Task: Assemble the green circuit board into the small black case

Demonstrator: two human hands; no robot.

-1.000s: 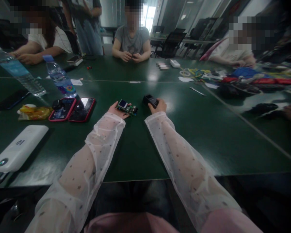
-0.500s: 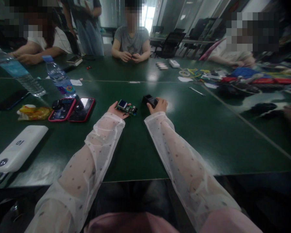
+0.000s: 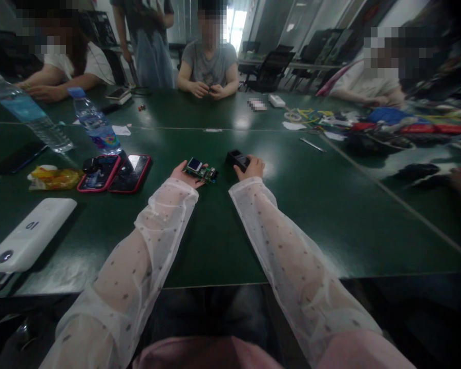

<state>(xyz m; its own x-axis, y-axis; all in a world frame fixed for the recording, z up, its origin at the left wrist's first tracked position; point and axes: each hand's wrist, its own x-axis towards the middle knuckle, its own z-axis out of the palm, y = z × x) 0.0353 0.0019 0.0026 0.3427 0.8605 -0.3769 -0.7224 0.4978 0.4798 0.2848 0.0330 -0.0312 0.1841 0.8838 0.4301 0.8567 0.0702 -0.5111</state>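
A green circuit board (image 3: 204, 173) with a small square screen lies across the palm and fingers of my left hand (image 3: 180, 174), which holds it face up just over the table. To its right, my right hand (image 3: 253, 168) grips a small black box (image 3: 236, 158) by its right side, thumb in front and fingers behind. The box looks open-topped, though its inside is too dark to make out. A short gap separates board and box. Sheer white dotted sleeves cover both my forearms.
On the left are two red-cased phones (image 3: 130, 174), a yellow packet (image 3: 56, 178), a white power bank (image 3: 34, 233) and two water bottles (image 3: 96, 123). A metal tool (image 3: 312, 145) lies to the right, before a cable pile (image 3: 392, 123). Several people surround the green table (image 3: 215, 230).
My hands, the board and the box keep nearly the same places. The person standing at the back has shifted slightly to the right.
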